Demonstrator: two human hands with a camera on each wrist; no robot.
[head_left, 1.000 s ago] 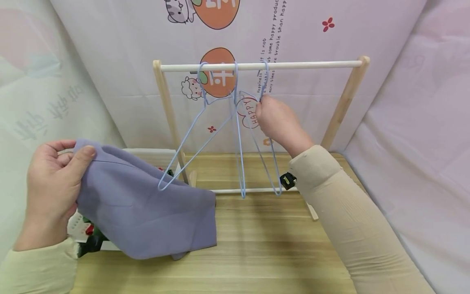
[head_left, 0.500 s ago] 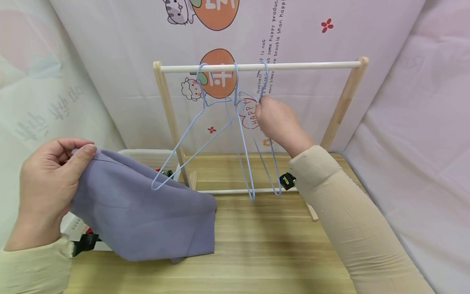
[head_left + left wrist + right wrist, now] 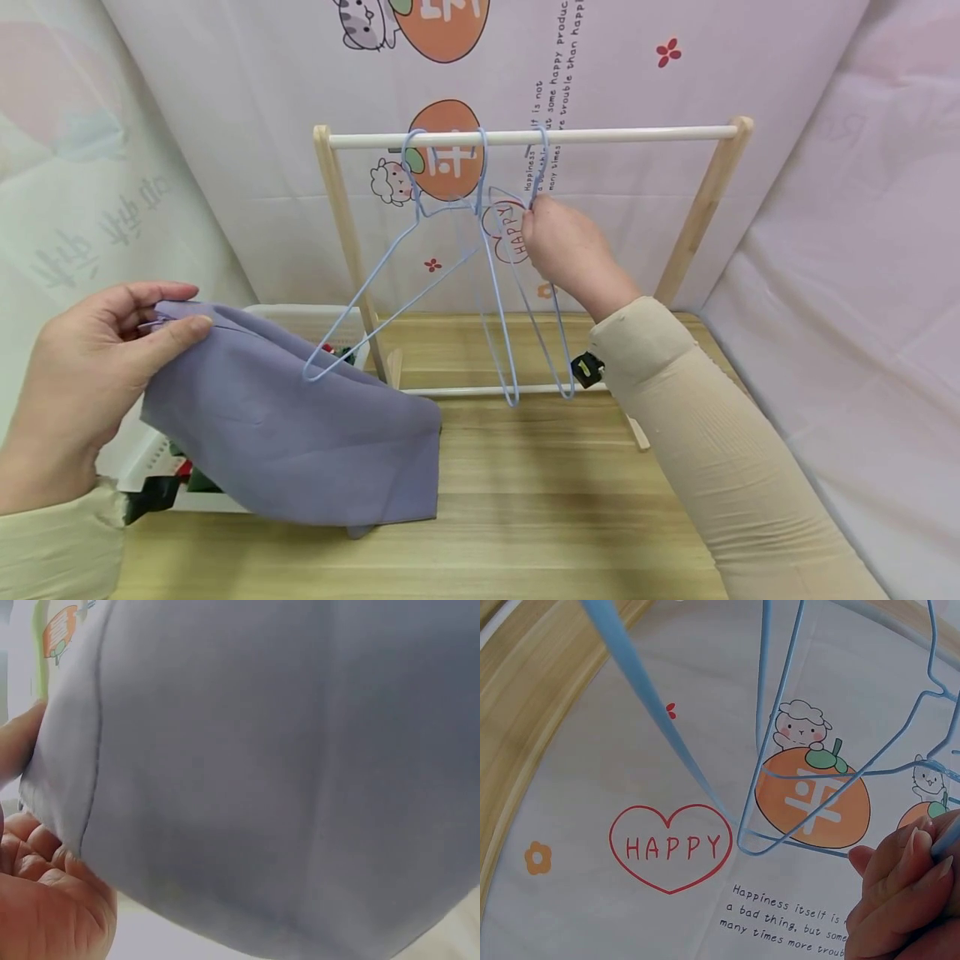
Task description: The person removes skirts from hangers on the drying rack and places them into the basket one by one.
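On the left, my left hand (image 3: 78,375) holds a lavender-grey garment (image 3: 300,442) by its upper corner, between thumb and fingers. The cloth slopes down to the right; its exact kind is unclear. In the left wrist view the garment (image 3: 247,765) fills most of the picture, beside the hand (image 3: 56,907). My right hand (image 3: 570,250) grips the rightmost blue wire hanger (image 3: 562,342) just below its hook, which stays over the rail. Curled fingers (image 3: 892,892) show in the right wrist view. A left hanger (image 3: 360,312) and a middle hanger (image 3: 498,333) hang beside it.
A wooden rack has a white top rail (image 3: 622,133) and a low white bar (image 3: 450,391). Behind the garment stands a white basket (image 3: 300,315) with red and green items inside. The wooden tabletop (image 3: 525,517) meets printed cloth walls (image 3: 600,67).
My left hand has shifted a little left with the garment, and its thumb now reaches further over the cloth. The left hanger swung left, the middle one slightly right. My right hand stayed put.
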